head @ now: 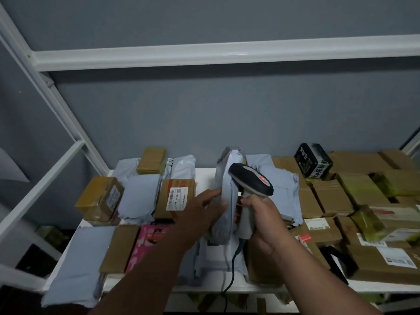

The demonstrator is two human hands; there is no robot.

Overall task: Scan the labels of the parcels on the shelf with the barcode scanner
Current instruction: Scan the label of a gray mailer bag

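Parcel in hand: grey poly mailer (227, 189), stood on edge above the shelf (204, 176), between the two hands.
Left grip: left hand (202, 210) pinches the mailer's near edge, thumb on one face and fingers curled on the other, keeping it upright.
Right grip: right hand (261, 221) is clenched round the handle of the barcode scanner (250, 180); the scanner head sits just above this grip, its nose against or just beside the mailer's right face. Its cable (231, 269) hangs down below the grip.
Label: not visible on the mailer; it probably faces the scanner.
Left of the grips: cardboard box (177, 196) with a white label facing up, taped boxes, more grey mailers, a pink parcel (147, 244).
Right of the grips: many brown boxes, some labelled, and a black box (313, 163) at the back.
Progress: one scan seems under way; nothing marks which parcels are done, and most of the shelf likely remains.
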